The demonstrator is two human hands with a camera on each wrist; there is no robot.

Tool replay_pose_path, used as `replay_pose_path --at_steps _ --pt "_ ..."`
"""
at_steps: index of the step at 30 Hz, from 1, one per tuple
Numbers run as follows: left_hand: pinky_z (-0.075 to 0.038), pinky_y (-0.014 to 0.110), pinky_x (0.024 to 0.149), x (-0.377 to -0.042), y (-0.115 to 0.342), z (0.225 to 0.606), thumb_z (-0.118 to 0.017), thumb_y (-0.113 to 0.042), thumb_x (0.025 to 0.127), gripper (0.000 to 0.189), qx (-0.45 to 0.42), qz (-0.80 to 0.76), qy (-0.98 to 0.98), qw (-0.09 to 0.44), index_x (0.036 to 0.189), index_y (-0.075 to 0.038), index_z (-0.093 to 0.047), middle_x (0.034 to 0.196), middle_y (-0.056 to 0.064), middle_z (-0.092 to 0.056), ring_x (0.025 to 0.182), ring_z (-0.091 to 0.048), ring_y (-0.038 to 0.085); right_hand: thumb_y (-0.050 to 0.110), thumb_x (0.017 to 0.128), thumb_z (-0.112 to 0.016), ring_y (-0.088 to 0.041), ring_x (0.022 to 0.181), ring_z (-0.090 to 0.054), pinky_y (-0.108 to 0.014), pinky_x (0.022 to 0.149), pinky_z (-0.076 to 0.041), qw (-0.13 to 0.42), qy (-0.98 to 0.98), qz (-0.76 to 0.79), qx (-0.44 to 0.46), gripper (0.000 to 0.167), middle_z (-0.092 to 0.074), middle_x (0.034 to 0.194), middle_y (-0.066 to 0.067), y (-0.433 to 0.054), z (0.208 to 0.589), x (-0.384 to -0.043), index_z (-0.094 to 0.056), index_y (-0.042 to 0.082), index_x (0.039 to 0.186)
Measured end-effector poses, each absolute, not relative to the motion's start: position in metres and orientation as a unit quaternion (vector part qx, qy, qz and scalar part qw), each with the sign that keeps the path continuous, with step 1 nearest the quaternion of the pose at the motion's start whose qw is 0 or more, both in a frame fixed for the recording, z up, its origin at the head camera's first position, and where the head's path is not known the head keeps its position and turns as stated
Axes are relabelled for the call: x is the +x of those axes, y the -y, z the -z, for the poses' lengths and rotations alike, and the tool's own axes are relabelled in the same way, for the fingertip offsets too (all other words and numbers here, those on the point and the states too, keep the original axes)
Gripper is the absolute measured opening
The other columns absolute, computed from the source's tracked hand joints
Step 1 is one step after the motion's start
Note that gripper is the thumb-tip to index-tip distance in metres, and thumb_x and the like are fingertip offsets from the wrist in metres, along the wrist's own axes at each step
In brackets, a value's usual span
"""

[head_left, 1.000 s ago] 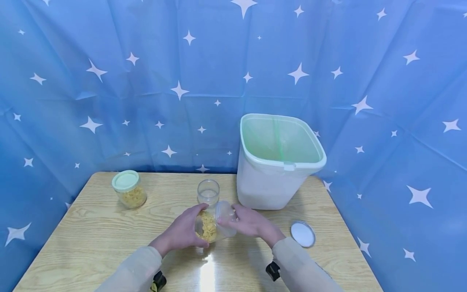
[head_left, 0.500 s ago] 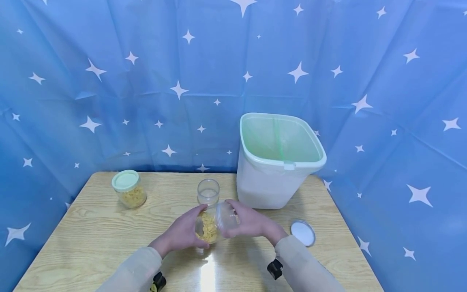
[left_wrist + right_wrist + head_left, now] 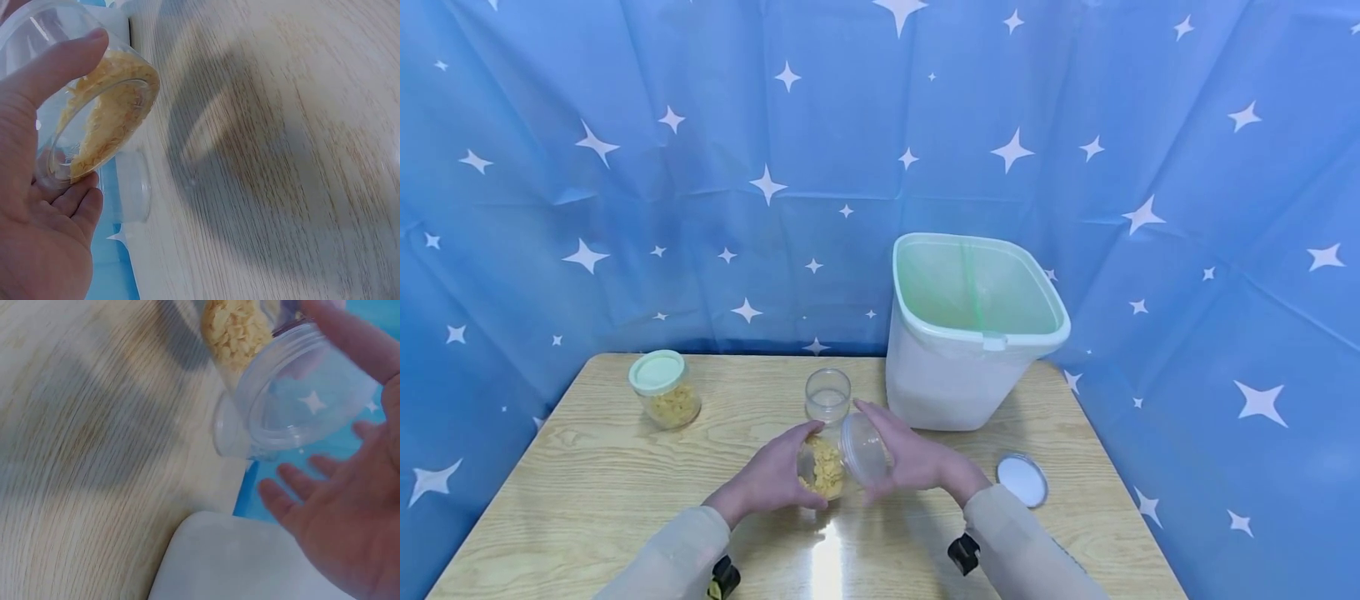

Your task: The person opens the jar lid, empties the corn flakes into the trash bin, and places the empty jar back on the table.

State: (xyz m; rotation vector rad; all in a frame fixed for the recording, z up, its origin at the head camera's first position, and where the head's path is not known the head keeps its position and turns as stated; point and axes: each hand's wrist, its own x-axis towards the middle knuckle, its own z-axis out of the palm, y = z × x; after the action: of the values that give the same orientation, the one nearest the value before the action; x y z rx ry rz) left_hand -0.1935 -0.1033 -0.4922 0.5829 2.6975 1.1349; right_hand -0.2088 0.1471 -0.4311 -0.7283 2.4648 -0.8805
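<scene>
A clear jar (image 3: pixel 826 465) holding pale yellow flakes (image 3: pixel 234 334) lies tilted on its side above the table. My left hand (image 3: pixel 775 472) grips it near the base, thumb and fingers on opposite sides, as the left wrist view shows. The jar's transparent ridged lid (image 3: pixel 863 450) faces right, fitted over its mouth. Around that lid my right hand (image 3: pixel 917 457) is spread; in the right wrist view its fingers (image 3: pixel 297 481) are extended and apart from the lid, with the thumb overlapping the lid's edge.
Behind the held jar stands a small clear container (image 3: pixel 828 395). A green-lidded jar (image 3: pixel 664 390) of yellow pieces is at the back left. The large white bin (image 3: pixel 947 379) with a pale green rim stands back right. A round white lid (image 3: pixel 1022 480) lies right of my right hand.
My right hand has gone from fingers curled about the clear lid to fingers spread wide beside it. The left hand keeps its hold on the jar in nearly the same place.
</scene>
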Motion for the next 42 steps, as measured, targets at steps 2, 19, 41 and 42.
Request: replay_pose_path --at_steps 2,19,41,42 --pt "-0.037 0.052 0.113 -0.1937 0.1038 0.4930 -0.093 -0.034 0.055 0.112 0.191 -0.379 -0.902 0.081 0.148 -0.006 -0.037 0.146 0.013 -0.049 0.135 -0.046 0.033 0.056 0.078 -0.073 -0.032 0.151 -0.015 -0.056 0.119 -0.023 0.218 -0.896 0.312 -0.229 0.111 -0.011 0.165 -0.009 -0.1470 0.4297 -0.2077 -0.006 0.018 0.158" --pt "-0.037 0.054 0.112 -0.1937 0.1054 0.4880 -0.093 -0.030 0.054 0.112 0.191 -0.389 -0.897 0.088 0.149 -0.009 -0.036 0.147 0.011 -0.048 0.133 -0.048 0.033 0.057 0.081 -0.068 -0.025 0.121 -0.055 -0.041 0.097 -0.050 0.244 -0.877 0.354 -0.213 0.092 -0.053 0.137 -0.010 -0.1452 0.4375 -0.2082 -0.028 0.013 0.151" --pt "-0.037 0.054 0.112 -0.1943 0.1101 0.4889 -0.093 -0.034 0.056 0.111 0.190 -0.400 -0.891 0.098 0.148 -0.007 -0.036 0.147 0.013 -0.048 0.135 -0.046 0.035 0.012 0.075 -0.082 -0.027 0.147 -0.029 -0.048 0.118 -0.032 0.182 -0.896 0.279 -0.294 0.116 -0.019 0.163 -0.004 -0.1474 0.4345 -0.2083 -0.002 0.028 0.158" --pt "-0.037 0.054 0.113 -0.1943 0.1100 0.4890 -0.093 -0.034 0.056 0.112 0.189 -0.401 -0.891 0.100 0.148 -0.007 -0.036 0.147 0.013 -0.048 0.135 -0.046 0.035 0.009 0.078 -0.079 -0.029 0.146 -0.030 -0.049 0.117 -0.033 0.187 -0.895 0.285 -0.287 0.114 -0.017 0.164 -0.006 -0.1497 0.4338 -0.2084 -0.001 0.026 0.158"
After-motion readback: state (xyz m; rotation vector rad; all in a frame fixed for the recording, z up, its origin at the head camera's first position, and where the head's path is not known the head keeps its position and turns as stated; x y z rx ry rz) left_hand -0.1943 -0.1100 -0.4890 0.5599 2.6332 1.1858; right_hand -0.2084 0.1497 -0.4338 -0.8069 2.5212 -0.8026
